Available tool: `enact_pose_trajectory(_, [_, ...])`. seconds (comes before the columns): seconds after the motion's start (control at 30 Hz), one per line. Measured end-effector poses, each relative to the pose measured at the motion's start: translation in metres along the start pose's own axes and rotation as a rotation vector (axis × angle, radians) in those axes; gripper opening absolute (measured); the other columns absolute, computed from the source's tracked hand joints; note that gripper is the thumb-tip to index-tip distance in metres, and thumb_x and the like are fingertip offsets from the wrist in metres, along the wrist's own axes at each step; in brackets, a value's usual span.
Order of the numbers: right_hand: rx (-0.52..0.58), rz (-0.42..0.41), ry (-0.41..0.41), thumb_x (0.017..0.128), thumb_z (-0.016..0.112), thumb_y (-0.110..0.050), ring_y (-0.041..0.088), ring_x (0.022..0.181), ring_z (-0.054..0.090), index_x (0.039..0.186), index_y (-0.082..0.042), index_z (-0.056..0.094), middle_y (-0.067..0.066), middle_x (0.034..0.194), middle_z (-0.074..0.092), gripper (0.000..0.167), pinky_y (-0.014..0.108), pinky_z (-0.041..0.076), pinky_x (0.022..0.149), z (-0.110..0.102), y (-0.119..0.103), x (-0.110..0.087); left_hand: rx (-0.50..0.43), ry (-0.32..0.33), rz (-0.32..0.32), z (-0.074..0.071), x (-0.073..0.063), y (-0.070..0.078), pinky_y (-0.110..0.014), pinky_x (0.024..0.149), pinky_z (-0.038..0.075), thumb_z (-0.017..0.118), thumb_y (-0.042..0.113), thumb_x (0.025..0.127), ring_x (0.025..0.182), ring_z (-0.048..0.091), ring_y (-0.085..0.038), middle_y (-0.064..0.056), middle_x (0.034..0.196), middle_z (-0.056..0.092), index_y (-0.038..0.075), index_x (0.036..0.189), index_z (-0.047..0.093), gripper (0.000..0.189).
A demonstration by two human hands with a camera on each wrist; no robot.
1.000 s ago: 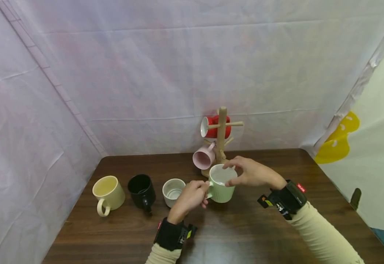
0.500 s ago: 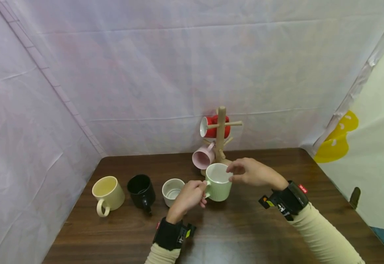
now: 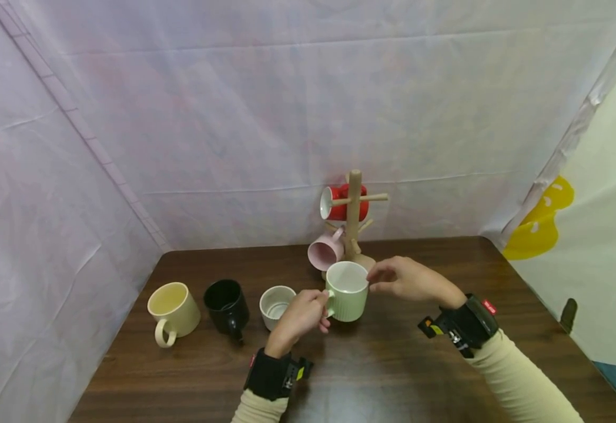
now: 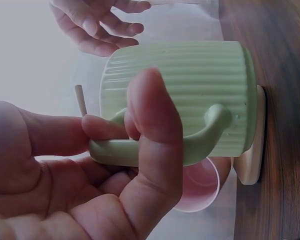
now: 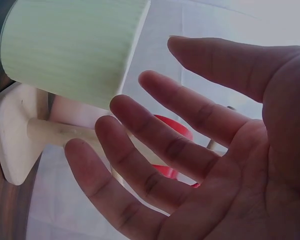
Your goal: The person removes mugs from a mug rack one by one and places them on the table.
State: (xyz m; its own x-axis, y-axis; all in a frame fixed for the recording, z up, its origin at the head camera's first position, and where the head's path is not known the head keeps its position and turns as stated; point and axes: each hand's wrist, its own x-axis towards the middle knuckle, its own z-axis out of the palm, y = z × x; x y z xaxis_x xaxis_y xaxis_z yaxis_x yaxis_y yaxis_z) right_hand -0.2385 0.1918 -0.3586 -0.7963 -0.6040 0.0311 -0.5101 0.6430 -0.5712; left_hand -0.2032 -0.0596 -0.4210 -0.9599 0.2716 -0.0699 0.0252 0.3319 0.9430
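A light green ribbed mug (image 3: 348, 301) is held upright by its handle (image 4: 202, 142) in my left hand (image 3: 300, 317), thumb and fingers wrapped about the handle. At the mug's right side is my right hand (image 3: 411, 281), fingers spread and relaxed, holding nothing; in the right wrist view its fingertips lie close to the mug's rim, and contact cannot be told. Just behind the mug stands a wooden mug tree (image 3: 353, 218). A red mug (image 3: 341, 203) hangs on its upper part and a pink mug (image 3: 325, 252) on a lower peg. The green mug hides part of the tree's base.
Left of my left hand, a small white ribbed cup (image 3: 276, 302), a black mug (image 3: 227, 306) and a cream-yellow mug (image 3: 177, 309) stand in a row on the dark wooden table (image 3: 191, 382). A white cloth (image 3: 244, 141) hangs behind the table.
The green mug has shifted a little to the left with my left hand. My right hand has drawn from over its rim to beside it, fingers off the inside.
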Motion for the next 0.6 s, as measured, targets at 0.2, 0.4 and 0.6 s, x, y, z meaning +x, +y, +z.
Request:
enact_pose_trajectory(0.2, [0.02,-0.022,0.022,0.092,0.071,-0.019,0.012,0.089,0.064,0.107,-0.008,0.073,-0.002,0.1,0.072,0.019,0.03,0.052,0.076,0.003,0.002,0.0,-0.006,-0.01,-0.01,-0.001,-0.001,0.001,-0.036,0.056,0.058,0.04,0.02,0.105,0.056,0.063,-0.017,-0.021,0.075,0.06,-0.011,0.086,0.059,0.041])
enact_pose_trajectory(0.4, [0.032,-0.025,0.04,0.092,0.07,-0.021,0.011,0.088,0.063,0.105,-0.01,0.073,-0.001,0.1,0.072,0.017,0.029,0.051,0.076,0.014,0.008,0.0,-0.02,-0.024,-0.024,-0.001,-0.001,-0.001,-0.043,0.061,0.059,0.04,0.02,0.105,0.057,0.063,-0.017,-0.016,0.071,0.059,-0.012,0.088,0.059,0.041])
enact_pose_trajectory(0.6, [0.068,-0.024,0.078,0.093,0.07,-0.023,0.011,0.09,0.063,0.105,-0.012,0.073,0.004,0.102,0.073,0.017,0.031,0.052,0.078,0.019,0.014,-0.003,-0.048,-0.034,-0.036,0.0,-0.001,-0.002,-0.051,0.067,0.059,0.04,0.019,0.105,0.06,0.065,-0.022,-0.016,0.072,0.058,-0.012,0.088,0.058,0.04])
